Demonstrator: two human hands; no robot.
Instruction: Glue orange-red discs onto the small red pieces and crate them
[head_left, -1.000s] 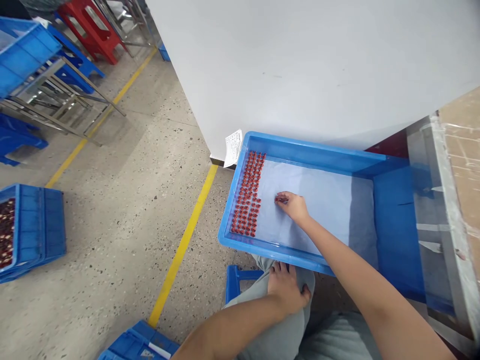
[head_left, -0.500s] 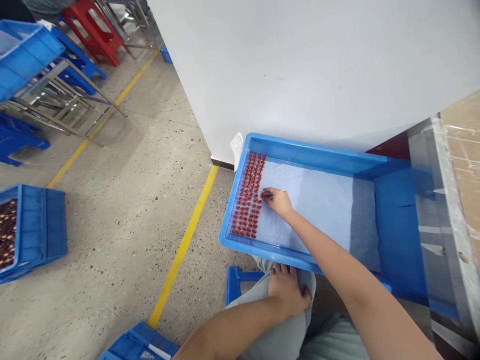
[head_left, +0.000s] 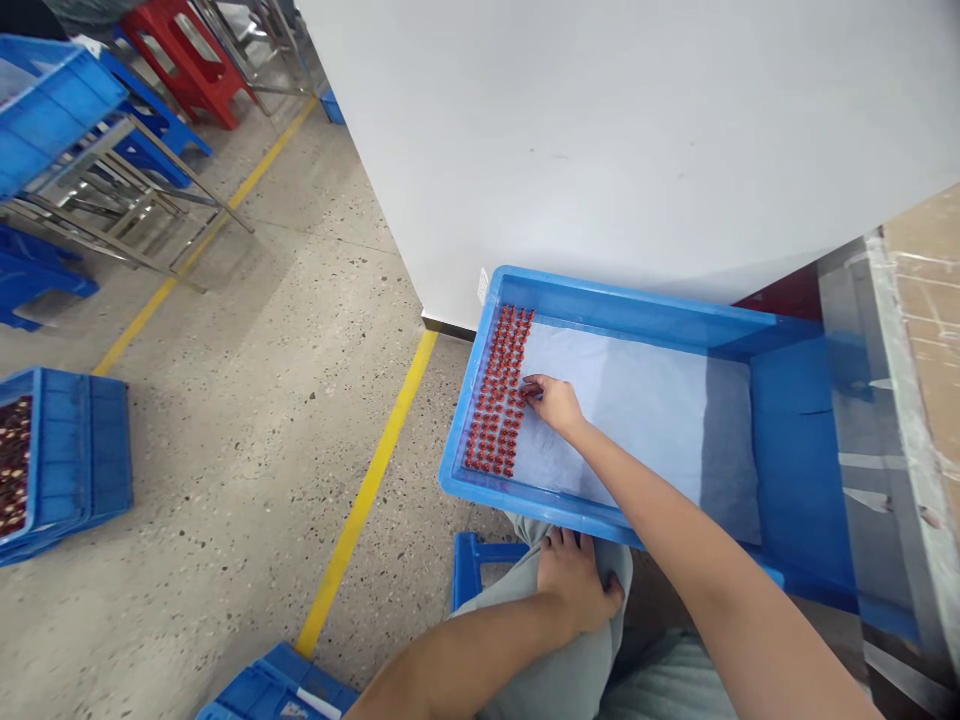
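A blue plastic tray [head_left: 637, 310] lies in front of me, lined with a pale blue paper sheet [head_left: 622, 430]. Packed rows of small red pieces [head_left: 499, 390] stand along the sheet's left end. My right hand [head_left: 553, 405] reaches into the tray, its pinched fingertips touching the right side of those rows. A small red piece seems held there, though the fingers mostly hide it. My left hand [head_left: 579, 582] rests outside the tray, curled over my knee on grey trousers [head_left: 555, 640], holding nothing.
A white panel [head_left: 600, 130] rises behind the tray, with a paper slip [head_left: 482, 285] at its corner. A blue crate of dark pieces [head_left: 67, 460] sits on the concrete floor [head_left: 225, 480]. Blue stool legs [head_left: 472, 565], a blue crate [head_left: 281, 685] and a steel rack [head_left: 112, 180] stand nearby.
My right hand has moved left across the sheet to the edge of the red rows. The paper slip has dropped mostly out of sight behind the tray corner. My left hand stays on my knee.
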